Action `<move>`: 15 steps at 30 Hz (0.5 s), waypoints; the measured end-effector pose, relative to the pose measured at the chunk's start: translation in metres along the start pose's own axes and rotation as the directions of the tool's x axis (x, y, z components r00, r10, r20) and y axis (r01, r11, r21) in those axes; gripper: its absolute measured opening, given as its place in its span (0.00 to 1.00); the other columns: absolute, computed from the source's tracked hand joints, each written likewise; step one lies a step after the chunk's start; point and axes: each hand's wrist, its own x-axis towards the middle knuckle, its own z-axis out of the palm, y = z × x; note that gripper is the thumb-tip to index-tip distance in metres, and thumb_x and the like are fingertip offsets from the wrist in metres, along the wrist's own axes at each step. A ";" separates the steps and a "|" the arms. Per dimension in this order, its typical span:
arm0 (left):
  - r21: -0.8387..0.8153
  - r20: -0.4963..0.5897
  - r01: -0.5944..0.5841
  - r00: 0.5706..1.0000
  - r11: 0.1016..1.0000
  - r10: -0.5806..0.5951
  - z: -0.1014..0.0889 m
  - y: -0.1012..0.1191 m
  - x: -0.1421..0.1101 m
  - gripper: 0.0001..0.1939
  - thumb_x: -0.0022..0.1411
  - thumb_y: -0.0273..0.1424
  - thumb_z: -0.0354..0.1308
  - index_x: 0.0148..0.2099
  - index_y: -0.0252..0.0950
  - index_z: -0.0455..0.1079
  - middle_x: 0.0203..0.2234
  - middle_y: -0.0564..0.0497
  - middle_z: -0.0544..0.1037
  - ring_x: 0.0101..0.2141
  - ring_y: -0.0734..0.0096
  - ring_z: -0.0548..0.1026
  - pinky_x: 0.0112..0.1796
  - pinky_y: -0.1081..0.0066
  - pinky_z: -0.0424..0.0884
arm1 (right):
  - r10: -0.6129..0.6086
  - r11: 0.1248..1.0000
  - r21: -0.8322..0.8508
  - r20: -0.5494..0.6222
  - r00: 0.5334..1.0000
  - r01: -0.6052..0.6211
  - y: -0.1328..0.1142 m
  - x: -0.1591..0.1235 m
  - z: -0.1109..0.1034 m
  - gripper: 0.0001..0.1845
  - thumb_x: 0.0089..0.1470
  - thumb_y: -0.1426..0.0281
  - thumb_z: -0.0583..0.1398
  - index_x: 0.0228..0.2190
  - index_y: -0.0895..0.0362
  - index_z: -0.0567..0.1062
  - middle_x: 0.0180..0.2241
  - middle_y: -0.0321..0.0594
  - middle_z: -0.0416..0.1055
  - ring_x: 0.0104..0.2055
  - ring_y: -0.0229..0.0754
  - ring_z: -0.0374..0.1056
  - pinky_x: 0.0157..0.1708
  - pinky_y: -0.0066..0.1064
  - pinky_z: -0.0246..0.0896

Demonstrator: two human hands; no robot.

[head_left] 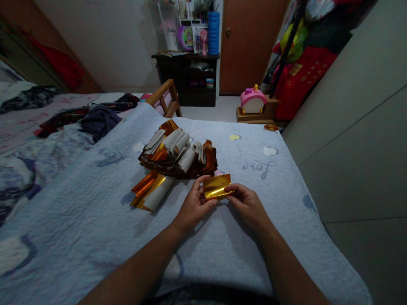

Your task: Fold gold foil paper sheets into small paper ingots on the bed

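A shiny sheet of gold foil paper (217,186) is held between my two hands, just above the bed cover. My left hand (196,201) grips its left end, thumb below and fingers at the upper edge and behind. At the right end, my right hand (246,202) pinches the sheet between thumb and fingers. Just beyond lies a heaped pile of gold paper with pale grey backs (178,148), many pieces curled or folded. Nearer and to the left rests a loose bundle of curled gold sheets (152,190), grey side partly showing.
The light blue quilted cover (270,203) spreads under everything. A small folded gold piece (271,127) lies at its far right corner. Clothes (100,120) are heaped at the left. Beyond stand a wooden chair (167,99), a dark cabinet (187,80) and a pink toy (252,101). A pale panel (356,140) borders the right.
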 end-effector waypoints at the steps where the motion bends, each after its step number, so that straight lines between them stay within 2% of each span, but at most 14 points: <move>1: 0.013 -0.007 -0.007 1.000 1.000 0.007 0.000 0.000 0.000 0.36 0.55 0.28 0.70 0.61 0.44 0.56 0.50 0.45 0.77 0.46 0.63 0.79 0.46 0.68 0.74 | -0.001 1.000 -0.002 -0.004 1.000 0.001 0.000 0.000 0.000 0.09 0.51 0.67 0.64 0.37 0.52 0.78 0.37 0.39 0.77 0.40 0.44 0.74 0.44 0.38 0.68; 6: 0.105 -0.036 -0.064 0.997 0.992 0.068 0.000 -0.003 0.000 0.36 0.57 0.28 0.67 0.63 0.44 0.56 0.51 0.46 0.75 0.46 0.64 0.78 0.47 0.68 0.74 | -0.003 1.000 0.002 -0.014 1.000 0.003 0.001 0.000 0.001 0.07 0.51 0.66 0.64 0.35 0.53 0.77 0.35 0.39 0.77 0.39 0.44 0.74 0.43 0.38 0.67; 10: 0.339 -0.153 -0.117 0.972 0.933 0.178 -0.002 -0.004 -0.002 0.39 0.55 0.27 0.68 0.65 0.48 0.56 0.56 0.47 0.68 0.35 0.76 0.75 0.39 0.72 0.74 | 0.001 1.000 -0.013 -0.023 1.000 -0.001 0.002 0.000 0.001 0.07 0.51 0.67 0.64 0.34 0.53 0.78 0.36 0.39 0.77 0.40 0.45 0.74 0.44 0.39 0.67; 12: 0.465 -0.153 -0.155 0.956 0.872 0.252 -0.002 -0.003 -0.003 0.34 0.55 0.26 0.67 0.62 0.48 0.63 0.58 0.47 0.65 0.33 0.78 0.73 0.37 0.73 0.73 | -0.005 0.999 -0.032 -0.028 1.000 0.004 0.002 0.001 0.000 0.06 0.51 0.67 0.63 0.34 0.53 0.78 0.36 0.40 0.77 0.39 0.45 0.73 0.44 0.39 0.67; 15: 0.584 -0.083 -0.217 0.943 0.782 0.324 -0.002 0.000 -0.004 0.17 0.56 0.26 0.66 0.49 0.42 0.75 0.56 0.46 0.64 0.42 0.69 0.74 0.40 0.71 0.74 | -0.044 0.997 -0.063 -0.041 0.998 0.041 -0.001 0.001 0.000 0.05 0.51 0.68 0.63 0.33 0.53 0.78 0.35 0.39 0.76 0.38 0.44 0.72 0.42 0.38 0.66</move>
